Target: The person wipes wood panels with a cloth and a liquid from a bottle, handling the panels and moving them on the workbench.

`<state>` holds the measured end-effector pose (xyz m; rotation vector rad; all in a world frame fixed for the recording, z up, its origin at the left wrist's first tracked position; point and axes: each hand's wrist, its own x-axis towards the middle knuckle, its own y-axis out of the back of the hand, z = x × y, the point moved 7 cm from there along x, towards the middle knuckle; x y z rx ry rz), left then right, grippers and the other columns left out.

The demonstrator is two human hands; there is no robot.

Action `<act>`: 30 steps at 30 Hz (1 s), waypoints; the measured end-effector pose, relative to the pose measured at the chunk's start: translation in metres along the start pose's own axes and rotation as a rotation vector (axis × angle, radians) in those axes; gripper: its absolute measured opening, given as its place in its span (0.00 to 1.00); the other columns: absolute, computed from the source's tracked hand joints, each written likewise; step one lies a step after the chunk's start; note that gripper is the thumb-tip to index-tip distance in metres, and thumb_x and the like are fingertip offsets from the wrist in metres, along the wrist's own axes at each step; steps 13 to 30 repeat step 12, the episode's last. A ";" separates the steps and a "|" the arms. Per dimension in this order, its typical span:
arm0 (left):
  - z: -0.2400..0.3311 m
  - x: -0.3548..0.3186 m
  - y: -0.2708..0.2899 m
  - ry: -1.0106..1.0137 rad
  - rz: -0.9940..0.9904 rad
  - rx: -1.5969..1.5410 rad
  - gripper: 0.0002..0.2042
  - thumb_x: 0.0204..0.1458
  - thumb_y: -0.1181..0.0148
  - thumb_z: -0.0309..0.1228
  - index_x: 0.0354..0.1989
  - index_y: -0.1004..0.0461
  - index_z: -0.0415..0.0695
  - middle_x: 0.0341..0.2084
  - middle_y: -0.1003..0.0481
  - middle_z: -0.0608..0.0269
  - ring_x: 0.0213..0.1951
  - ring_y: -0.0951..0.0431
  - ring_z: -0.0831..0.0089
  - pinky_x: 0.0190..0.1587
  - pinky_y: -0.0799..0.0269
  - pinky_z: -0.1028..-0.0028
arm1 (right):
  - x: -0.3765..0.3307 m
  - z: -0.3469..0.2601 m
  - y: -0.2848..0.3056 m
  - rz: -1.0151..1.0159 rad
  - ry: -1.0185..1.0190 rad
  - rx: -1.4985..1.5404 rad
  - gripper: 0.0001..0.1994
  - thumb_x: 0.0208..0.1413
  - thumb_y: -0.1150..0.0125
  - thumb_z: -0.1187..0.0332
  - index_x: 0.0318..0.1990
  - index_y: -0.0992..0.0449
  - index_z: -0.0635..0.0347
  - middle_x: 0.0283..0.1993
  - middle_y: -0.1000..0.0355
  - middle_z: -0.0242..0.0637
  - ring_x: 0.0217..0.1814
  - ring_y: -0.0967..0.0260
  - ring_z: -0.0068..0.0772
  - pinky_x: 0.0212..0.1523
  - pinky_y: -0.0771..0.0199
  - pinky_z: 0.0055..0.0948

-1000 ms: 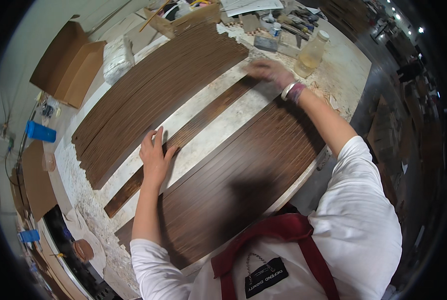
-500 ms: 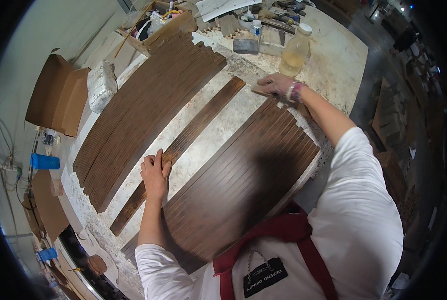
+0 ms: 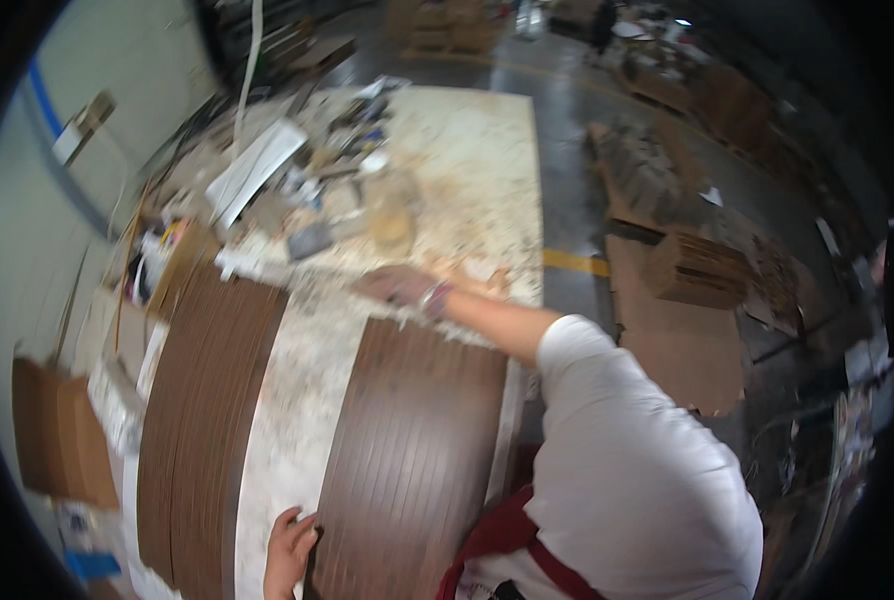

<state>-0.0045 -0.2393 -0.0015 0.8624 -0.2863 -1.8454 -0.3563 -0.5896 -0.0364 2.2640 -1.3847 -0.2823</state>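
Observation:
Two sets of long dark brown wooden strips lie side by side on the worktable. My left hand (image 3: 289, 552) is low in the view, at the left edge of the right set of strips (image 3: 407, 430). Its fingers are bent and apart, with nothing seen between them. Beyond the far end of that set, my right hand (image 3: 395, 284) reaches over the table in a thin glove, smeared by motion; I cannot make out its fingers or anything in them. The left set of strips (image 3: 207, 430) stands apart, across a pale strip of tabletop.
A bottle of yellowish liquid (image 3: 391, 215) and a grey block (image 3: 309, 240) stand past my right hand. Tools and scraps lie farther back. On the left are a wooden box (image 3: 182, 268), a white wrapped bundle (image 3: 117, 405) and an open cardboard box (image 3: 62, 430). Stacked cardboard (image 3: 697, 268) is at right.
The view has swung to the right. The single strip that lay under my left hand between the two sets no longer shows in the gap. My left hand is now beside the right set.

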 end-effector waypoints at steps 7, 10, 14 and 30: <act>-0.026 0.047 0.058 0.171 0.819 0.873 0.37 0.56 0.49 0.50 0.68 0.48 0.41 0.67 0.47 0.50 0.70 0.53 0.49 0.67 0.58 0.46 | 0.017 -0.020 0.005 0.074 -0.099 0.113 0.28 0.49 0.37 0.43 0.50 0.23 0.54 0.44 0.23 0.38 0.44 0.27 0.29 0.45 0.28 0.28; -0.032 0.018 0.039 0.240 0.688 0.910 0.36 0.53 0.43 0.45 0.68 0.46 0.42 0.67 0.45 0.51 0.70 0.52 0.50 0.68 0.59 0.46 | 0.040 -0.028 -0.020 -0.011 -0.076 0.064 0.30 0.49 0.38 0.41 0.50 0.23 0.56 0.48 0.24 0.43 0.50 0.28 0.32 0.53 0.30 0.31; -0.024 0.034 0.028 0.191 0.442 0.688 0.35 0.53 0.43 0.45 0.69 0.47 0.50 0.68 0.45 0.55 0.70 0.52 0.52 0.69 0.62 0.49 | 0.064 0.008 -0.023 -0.097 -0.033 0.036 0.28 0.51 0.36 0.46 0.57 0.26 0.50 0.54 0.26 0.43 0.53 0.30 0.23 0.55 0.32 0.20; -0.024 0.034 0.028 0.191 0.442 0.688 0.35 0.53 0.43 0.45 0.69 0.47 0.50 0.68 0.45 0.55 0.70 0.52 0.52 0.69 0.62 0.49 | 0.064 0.008 -0.023 -0.097 -0.033 0.036 0.28 0.51 0.36 0.46 0.57 0.26 0.50 0.54 0.26 0.43 0.53 0.30 0.23 0.55 0.32 0.20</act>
